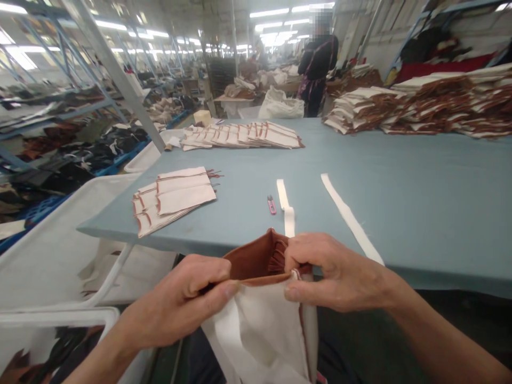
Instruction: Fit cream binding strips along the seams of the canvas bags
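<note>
You have a white cloth pouch with a brown lining [268,330] between your two hands, its mouth turned upward, in front of the near edge of the blue-green counter [416,197]. Your left hand [188,290] has its grip pinched tight, thumb outside and bent fingers over the rim, on the left part of the near side. Your right hand [330,272] is likewise closed on the rim at the right corner, thumb on the white outside and fingers curled in at the mouth. Just beside those fingers, bunched brown strips [277,257] show inside the lining. Whether the pouch touches the counter, you cannot tell from this angle.

Beyond it on the counter lie small pink-handled snips [271,205], with a kinked cream strip [289,220] near them on the right. A longer pale strip [352,218] slants down behind your right wrist. To the left is a small pile of white pieces with brown edging [176,198]; farther back, a row of similar pieces [240,135] overlaps. At the far right, brown and white pieces [432,104] are heaped high. A person in dark clothes [318,66] stands past the counter.
</note>
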Motion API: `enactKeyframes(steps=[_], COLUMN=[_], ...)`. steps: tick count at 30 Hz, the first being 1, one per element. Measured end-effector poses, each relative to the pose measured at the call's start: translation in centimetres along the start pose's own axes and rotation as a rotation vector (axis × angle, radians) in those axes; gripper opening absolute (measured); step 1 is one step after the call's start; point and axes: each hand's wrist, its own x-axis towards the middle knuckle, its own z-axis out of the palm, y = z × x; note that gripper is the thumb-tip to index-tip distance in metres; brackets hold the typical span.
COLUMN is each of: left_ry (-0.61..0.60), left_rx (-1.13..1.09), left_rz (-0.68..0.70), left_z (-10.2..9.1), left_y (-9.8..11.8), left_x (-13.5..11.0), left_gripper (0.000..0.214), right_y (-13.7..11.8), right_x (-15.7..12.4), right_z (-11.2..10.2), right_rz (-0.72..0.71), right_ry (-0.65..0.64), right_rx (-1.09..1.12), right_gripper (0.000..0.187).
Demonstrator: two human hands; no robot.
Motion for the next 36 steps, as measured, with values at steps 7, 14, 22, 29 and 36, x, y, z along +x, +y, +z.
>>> enactKeyframes(steps=[7, 14, 22, 29, 36], left_ry=[0.0, 0.113, 0.066, 0.036, 0.026], left_rx=[-0.03, -0.053, -0.036, -0.233, -0.504], left_rz=[-0.068, 0.115, 0.116, 0.111, 0.019], left_z=[-1.1, 0.5, 0.1, 0.6, 1.6], left_y=[-1.4, -0.8, 0.2, 0.6, 0.4], left_x=[-0.8, 0.9, 0.8, 2.4, 2.1], left_gripper=[0.032, 0.042, 0.045, 0.022, 0.034], right_y=[-0.4, -0.8, -0.6, 0.0, -0.1], right_x=[0.6, 1.9, 1.4, 2.5, 1.9], right_z=[0.2, 0.5, 0.7, 1.5, 2.1], right_rz=[-0.082, -0.109, 0.013, -0.019, 0.042], right_ry=[-0.006, 0.019, -0.02, -0.046, -0.014], right_rx=[0.153, 0.346, 0.33, 0.333, 0.301], right_gripper=[0.044, 0.047, 0.05, 0.043, 0.039])
